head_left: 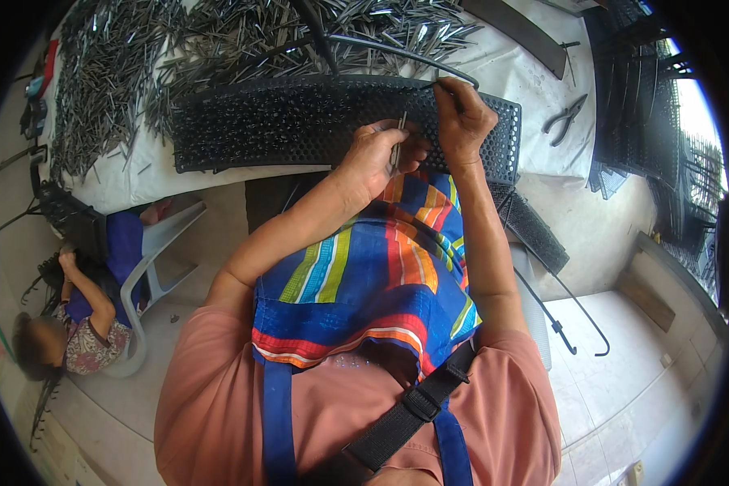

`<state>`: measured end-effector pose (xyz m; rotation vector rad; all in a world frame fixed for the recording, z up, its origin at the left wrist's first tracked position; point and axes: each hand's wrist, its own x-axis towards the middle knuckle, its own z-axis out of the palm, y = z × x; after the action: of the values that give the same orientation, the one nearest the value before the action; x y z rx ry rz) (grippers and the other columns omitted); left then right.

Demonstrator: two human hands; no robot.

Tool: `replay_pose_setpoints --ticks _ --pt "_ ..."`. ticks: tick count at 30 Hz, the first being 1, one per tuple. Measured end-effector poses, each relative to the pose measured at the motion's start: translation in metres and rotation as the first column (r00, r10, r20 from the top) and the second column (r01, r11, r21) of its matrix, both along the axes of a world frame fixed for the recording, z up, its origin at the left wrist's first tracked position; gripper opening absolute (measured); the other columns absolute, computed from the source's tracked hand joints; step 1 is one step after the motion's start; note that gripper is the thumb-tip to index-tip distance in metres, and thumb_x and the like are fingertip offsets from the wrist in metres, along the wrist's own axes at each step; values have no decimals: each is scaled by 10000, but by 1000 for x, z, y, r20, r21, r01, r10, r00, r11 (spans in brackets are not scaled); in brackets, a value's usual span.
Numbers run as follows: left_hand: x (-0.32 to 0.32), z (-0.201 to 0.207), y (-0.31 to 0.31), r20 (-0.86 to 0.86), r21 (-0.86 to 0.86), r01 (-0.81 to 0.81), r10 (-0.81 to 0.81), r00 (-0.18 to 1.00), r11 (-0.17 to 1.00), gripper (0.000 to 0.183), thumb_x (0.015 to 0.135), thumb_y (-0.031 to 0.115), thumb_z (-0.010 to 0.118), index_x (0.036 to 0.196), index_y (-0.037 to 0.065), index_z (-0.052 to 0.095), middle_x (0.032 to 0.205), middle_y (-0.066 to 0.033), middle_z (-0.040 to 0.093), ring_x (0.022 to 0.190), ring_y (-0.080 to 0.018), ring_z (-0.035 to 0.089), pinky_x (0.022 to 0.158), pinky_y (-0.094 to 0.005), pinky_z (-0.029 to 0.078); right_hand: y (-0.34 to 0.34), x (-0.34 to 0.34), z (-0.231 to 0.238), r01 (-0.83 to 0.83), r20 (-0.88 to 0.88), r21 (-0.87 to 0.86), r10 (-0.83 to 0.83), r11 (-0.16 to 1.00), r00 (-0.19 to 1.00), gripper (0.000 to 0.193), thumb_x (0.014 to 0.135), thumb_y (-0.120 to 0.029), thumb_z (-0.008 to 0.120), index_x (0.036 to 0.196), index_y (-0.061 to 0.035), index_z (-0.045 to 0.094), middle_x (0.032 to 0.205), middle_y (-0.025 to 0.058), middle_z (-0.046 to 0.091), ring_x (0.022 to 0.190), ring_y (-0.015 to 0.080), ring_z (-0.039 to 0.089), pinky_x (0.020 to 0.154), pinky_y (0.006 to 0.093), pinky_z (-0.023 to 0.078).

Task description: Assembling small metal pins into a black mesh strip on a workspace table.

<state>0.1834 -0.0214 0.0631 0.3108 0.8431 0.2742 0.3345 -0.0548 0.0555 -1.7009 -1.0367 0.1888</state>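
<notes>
A long black perforated metal panel (300, 134) lies across the table's near edge, in front of me. Small pieces fill many holes of its left and middle parts, while bare holes show at its right end. Just over the panel's lower middle, my left hand (375, 154) is closed around a few thin metal strips (399, 134). My right hand (464, 121) is pinched at the panel's far edge, right of the middle. Whatever its fingertips hold is too small to make out.
Heaps of thin dark metal strips (105, 89) cover the white-covered table (543, 97). Pliers (564, 119) lie at the right. Black racks (652, 113) hang farther right. At the left, another person (89, 324) works beside a grey plastic chair (147, 267). Hooked rods (579, 324) stick out below right.
</notes>
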Motion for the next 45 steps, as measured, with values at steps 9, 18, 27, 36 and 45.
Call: replay_pose_setpoints --ticks 9,18,27,36,45 --pt "-1 7 -1 -33 -1 -2 2 999 1000 173 894 57 491 1021 23 603 877 -130 686 727 -189 665 613 -301 537 -4 -6 -1 73 142 -168 -49 983 989 94 784 -138 671 851 -73 678 763 92 643 625 233 620 570 304 471" --pt "4 18 4 35 79 168 -171 985 983 144 890 78 528 997 59 623 849 -104 685 652 -129 616 539 -216 447 -18 4 14 -184 -747 -150 11 971 665 119 853 -121 644 788 -22 658 642 -1 607 533 41 495 484 214 393" --pt "9 14 3 -18 49 102 -101 995 994 150 869 64 545 1001 69 616 838 -88 673 628 -99 576 494 -199 393 -11 5 12 -232 -453 -259 94 937 886 99 812 -94 664 856 -8 682 657 18 627 531 42 495 479 205 375" --pt "10 17 2 -36 16 125 -124 992 992 197 849 32 522 1023 60 610 869 -96 669 660 -121 589 526 -221 429 -17 11 12 114 -604 -59 -126 992 787 35 804 -30 671 792 -8 646 672 -6 611 549 51 509 489 203 389" --pt "15 16 4 8 77 153 -154 988 985 386 745 -129 435 1091 -3 551 998 -141 652 861 -236 666 717 -343 551 -1 12 6 58 -56 -28 -60 998 997 72 767 -31 681 828 -48 647 715 96 630 615 158 614 593 264 481"
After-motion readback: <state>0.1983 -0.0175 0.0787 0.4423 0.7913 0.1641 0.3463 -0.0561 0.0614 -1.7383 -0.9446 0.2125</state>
